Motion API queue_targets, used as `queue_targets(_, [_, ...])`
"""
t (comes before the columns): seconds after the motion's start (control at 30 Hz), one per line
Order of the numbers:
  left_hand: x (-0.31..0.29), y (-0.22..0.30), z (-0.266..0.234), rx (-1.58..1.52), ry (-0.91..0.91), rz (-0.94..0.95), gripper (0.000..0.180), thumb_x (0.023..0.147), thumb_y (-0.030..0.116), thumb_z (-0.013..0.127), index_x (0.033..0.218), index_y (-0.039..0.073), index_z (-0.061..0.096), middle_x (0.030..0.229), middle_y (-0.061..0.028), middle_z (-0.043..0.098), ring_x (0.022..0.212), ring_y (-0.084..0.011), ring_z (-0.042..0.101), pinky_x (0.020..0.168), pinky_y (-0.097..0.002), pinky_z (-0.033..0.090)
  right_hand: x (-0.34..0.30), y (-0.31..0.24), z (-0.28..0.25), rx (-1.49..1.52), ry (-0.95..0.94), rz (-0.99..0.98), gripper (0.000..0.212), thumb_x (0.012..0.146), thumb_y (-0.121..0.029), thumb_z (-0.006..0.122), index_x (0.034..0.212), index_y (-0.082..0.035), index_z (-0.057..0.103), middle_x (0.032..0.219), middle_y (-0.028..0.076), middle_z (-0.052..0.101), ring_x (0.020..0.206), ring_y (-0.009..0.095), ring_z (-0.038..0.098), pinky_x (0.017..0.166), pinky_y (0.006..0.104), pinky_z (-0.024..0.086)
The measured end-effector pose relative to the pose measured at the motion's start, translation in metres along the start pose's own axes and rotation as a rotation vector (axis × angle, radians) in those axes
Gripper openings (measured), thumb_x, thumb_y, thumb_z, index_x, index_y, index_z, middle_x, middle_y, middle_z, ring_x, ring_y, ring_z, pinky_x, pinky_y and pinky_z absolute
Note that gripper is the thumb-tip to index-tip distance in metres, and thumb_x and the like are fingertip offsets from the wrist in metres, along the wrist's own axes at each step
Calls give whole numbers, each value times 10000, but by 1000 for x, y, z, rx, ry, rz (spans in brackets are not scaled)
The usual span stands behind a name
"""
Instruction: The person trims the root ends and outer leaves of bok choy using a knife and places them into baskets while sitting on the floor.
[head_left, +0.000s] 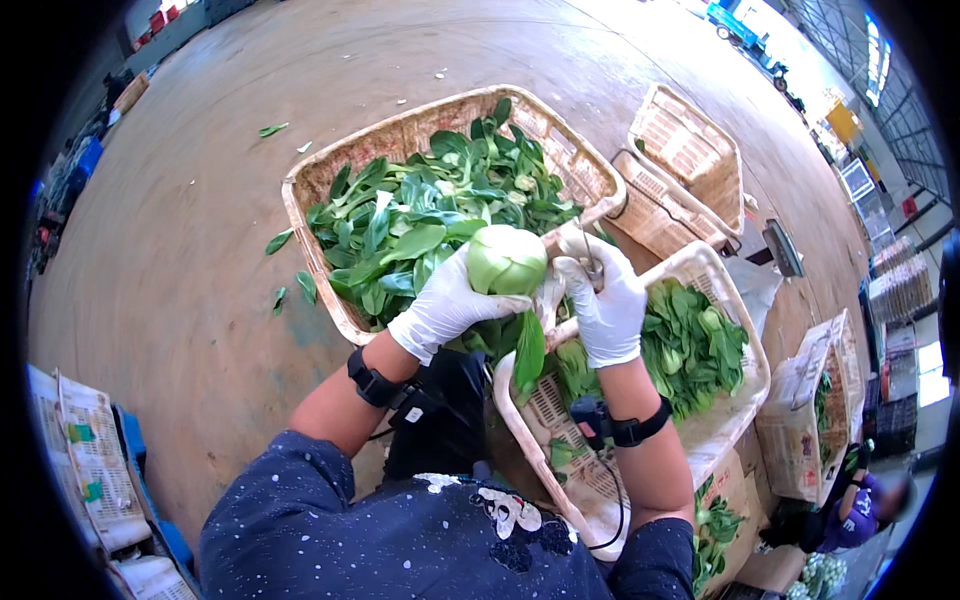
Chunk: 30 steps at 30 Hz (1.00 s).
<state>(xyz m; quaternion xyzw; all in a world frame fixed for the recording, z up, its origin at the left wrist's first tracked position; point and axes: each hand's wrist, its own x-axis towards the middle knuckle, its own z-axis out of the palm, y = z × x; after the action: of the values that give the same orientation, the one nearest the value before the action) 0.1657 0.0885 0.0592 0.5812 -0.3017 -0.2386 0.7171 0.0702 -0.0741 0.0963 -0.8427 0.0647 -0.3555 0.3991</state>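
My left hand, in a white glove, grips a head of green bok choy base-up, with leaves hanging below it. My right hand, also gloved, is closed around a small knife right beside the vegetable's base. Both hands hover between two plastic baskets: a large beige one full of loose green leaves in front, and a white one with several bok choy heads to my right. A black band with a cable sits on each wrist.
Empty woven baskets lie beyond the white one. A few stray leaves lie on the concrete floor. Paper-lined crates stand at right, near another person crouching. Stacked newspapers are at lower left.
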Motion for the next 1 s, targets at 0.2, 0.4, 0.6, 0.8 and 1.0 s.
queue_targets(0.2, [12, 8, -19, 268, 123, 147, 589, 624, 197, 826, 1118, 24, 556, 1014, -77, 636, 920, -148, 589, 838, -284, 460, 16, -6, 6, -572, -250, -420, 220, 710, -212, 659, 925, -177, 630, 646, 25, 543, 571, 198, 586, 493, 324, 456])
queue_targets(0.4, [18, 8, -36, 369, 237, 149, 532, 628, 198, 815, 1073, 22, 584, 974, -77, 651, 855, -155, 616, 776, -290, 489, 46, -1, 36, -440, -309, -477, 111, 710, -210, 654, 786, -156, 594, 638, 31, 555, 579, 204, 599, 492, 333, 459])
queue_targets(0.6, [33, -1, -66, 199, 366, 89, 605, 634, 165, 819, 1140, -2, 531, 959, -73, 651, 849, -121, 605, 773, -272, 488, 99, 50, 91, -902, -341, -258, 94, 788, -218, 569, 779, -135, 614, 707, 75, 630, 661, 251, 642, 571, 353, 510])
queue_targets(0.8, [32, -10, -79, 319, 528, 88, 756, 620, 218, 841, 1231, 7, 450, 1066, -90, 610, 927, -143, 589, 823, -281, 474, 87, 78, 95, 22, -349, 476, 284, 815, -275, 660, 932, -19, 628, 787, 96, 669, 724, 185, 642, 682, 298, 504])
queue_targets(1.0, [15, -14, -60, 462, 127, 249, 710, 759, 258, 740, 1313, 6, 374, 1244, -147, 485, 1155, -217, 472, 987, -325, 363, 31, 21, 97, 731, -377, 243, 652, 691, -45, 777, 1265, -16, 471, 1183, 86, 538, 1035, 147, 537, 892, 281, 455])
